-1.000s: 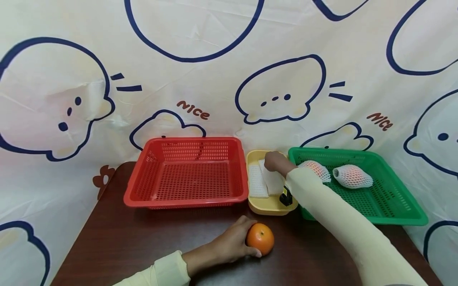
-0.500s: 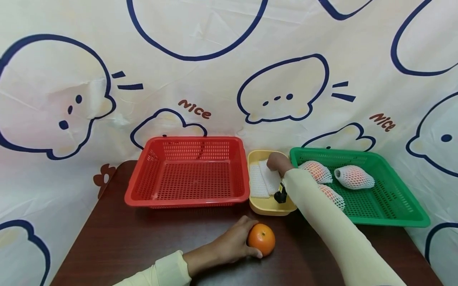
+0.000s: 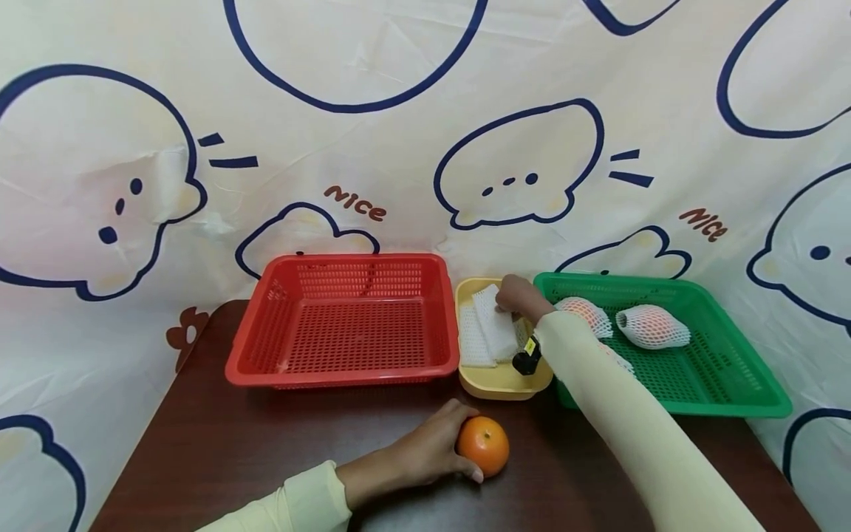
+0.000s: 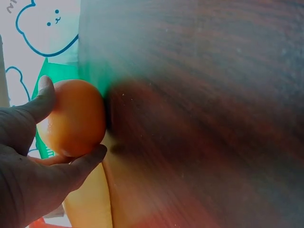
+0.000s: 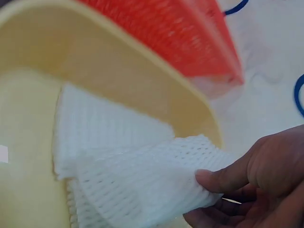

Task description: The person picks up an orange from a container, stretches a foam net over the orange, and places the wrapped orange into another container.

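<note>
On the dark table, my left hand holds an orange between its thumb and fingers; the left wrist view shows the thumb on one side of the orange and fingers on the other. Over the yellow tray, my right hand pinches a white foam net sleeve by one end. Seen from the right wrist, the thumb presses on top of that foam net with curled fingers beneath. More flat white foam nets lie in the tray under it.
A red basket with no fruit in it stands left of the tray. To the right, a green basket contains several fruits in foam nets, partly hidden by the right sleeve. A printed cloth hangs behind.
My right hand has taken hold of the top foam net, which has shifted slightly and uncovered another net beneath. The left hand and orange have stayed in place.
</note>
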Tool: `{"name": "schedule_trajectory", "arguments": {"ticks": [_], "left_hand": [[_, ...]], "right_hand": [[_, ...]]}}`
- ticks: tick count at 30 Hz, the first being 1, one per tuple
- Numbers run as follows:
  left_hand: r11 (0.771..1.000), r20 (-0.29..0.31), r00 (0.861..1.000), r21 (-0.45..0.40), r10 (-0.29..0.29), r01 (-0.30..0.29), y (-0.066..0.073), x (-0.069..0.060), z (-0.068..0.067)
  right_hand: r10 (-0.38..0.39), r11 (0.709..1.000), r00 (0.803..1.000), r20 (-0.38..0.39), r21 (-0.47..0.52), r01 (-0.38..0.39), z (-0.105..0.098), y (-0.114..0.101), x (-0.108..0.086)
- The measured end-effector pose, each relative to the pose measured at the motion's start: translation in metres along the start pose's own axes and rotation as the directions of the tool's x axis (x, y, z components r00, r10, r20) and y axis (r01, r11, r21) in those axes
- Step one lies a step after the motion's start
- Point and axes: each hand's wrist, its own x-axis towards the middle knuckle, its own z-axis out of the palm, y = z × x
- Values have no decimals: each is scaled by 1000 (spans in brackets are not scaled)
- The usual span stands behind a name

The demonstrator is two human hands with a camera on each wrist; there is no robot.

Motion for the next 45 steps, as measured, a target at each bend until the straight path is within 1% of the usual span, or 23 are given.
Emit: {"name": "schedule_trajectory", "arguments": {"ticks": [2,7,9,11,12,13,14,16,19,20,23,25,28,30,31,33,35,37,38,39,41,43,45], "left_hand": [[1000,-4,1000,8,-1,1,0,0,0],[999,-8,1000,46,2,-2,3,2,-5],[997,-18,999,69,33,-32,7,2,-10],[995,-43,996,72,75,-72,14,1,-19],[994,-67,993,64,98,-94,18,0,-25],[993,-93,989,35,114,-111,22,0,-31],[992,-129,984,6,126,-126,26,0,-38],[990,-207,972,-69,109,-125,33,1,-52],[974,-316,948,-203,28,-97,39,7,-71],[968,-347,938,-233,2,-89,40,10,-75],[942,-407,911,-328,-65,-79,42,16,-86],[927,-429,899,-365,-86,-85,44,20,-91],[916,-446,890,-389,-97,-95,47,23,-96],[917,-463,884,-379,-71,-125,49,24,-97],[919,-477,877,-368,-57,-141,50,25,-97],[919,-515,857,-350,-30,-178,52,26,-97],[915,-552,834,-343,-13,-213,54,27,-97],[911,-583,812,-341,-13,-231,56,27,-96],[907,-592,806,-347,-15,-238,57,26,-96],[904,-597,802,-350,-13,-245,58,26,-96],[900,-599,800,-352,-7,-256,60,26,-96],[898,-596,803,-350,6,-267,62,26,-96],[889,-589,808,-359,20,-284,63,26,-96]], "right_hand": [[-4,1000,1000,1,13,4,-5,-4,-6],[-7,991,1000,-22,135,10,-16,-8,-26],[-35,979,998,-42,200,43,-20,-6,-37],[-69,963,995,-67,255,84,-24,-2,-50],[-91,954,993,-78,278,110,-26,0,-57],[-109,945,989,-97,298,134,-27,1,-65],[-134,933,984,-114,320,164,-29,3,-72],[-165,916,974,-153,342,209,-31,5,-88],[-209,898,957,-201,347,269,-32,7,-112],[-224,892,951,-212,349,287,-31,7,-120],[-259,862,938,-231,383,333,-27,8,-139],[-291,832,924,-248,411,373,-22,6,-150],[-338,782,904,-261,456,424,-16,3,-164],[-369,753,890,-267,476,455,-13,0,-171],[-384,741,883,-270,480,469,-11,-1,-175],[-406,728,870,-281,475,494,-9,-4,-179],[-421,722,856,-300,460,517,-7,-6,-181],[-430,719,845,-320,444,534,-5,-7,-182],[-429,717,842,-327,444,537,-5,-7,-182],[-429,713,839,-333,446,542,-4,-7,-182],[-430,705,836,-340,451,547,-2,-7,-181],[-433,696,834,-343,461,551,0,-7,-181],[-434,691,832,-346,465,554,1,-8,-181]]}}
